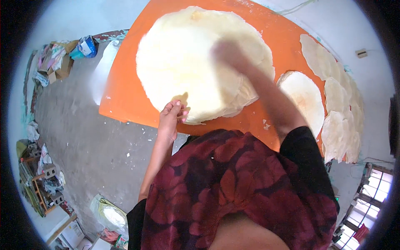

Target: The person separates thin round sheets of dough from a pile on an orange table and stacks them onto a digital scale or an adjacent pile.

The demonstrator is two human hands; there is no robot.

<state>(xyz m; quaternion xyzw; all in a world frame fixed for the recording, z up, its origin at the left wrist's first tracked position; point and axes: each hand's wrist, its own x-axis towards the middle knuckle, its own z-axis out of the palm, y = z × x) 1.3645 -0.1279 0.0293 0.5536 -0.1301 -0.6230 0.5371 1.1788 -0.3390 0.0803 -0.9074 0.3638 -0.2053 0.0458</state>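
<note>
A large stack of thin, round, pale flatbread-like sheets lies on an orange table covering. My left hand is at the stack's near left edge, its thumb and fingers drawn together; whether an edge is pinched between them is not clear. My right hand, blurred, is over the right part of the top sheet; its fingers cannot be made out. Under my right forearm, the sheet edges look layered and uneven.
A smaller round stack lies to the right, with overlapping oval sheets beyond it by the wall. Small flakes lie near the table's front edge. On the floor at left are a cardboard box and an open sack.
</note>
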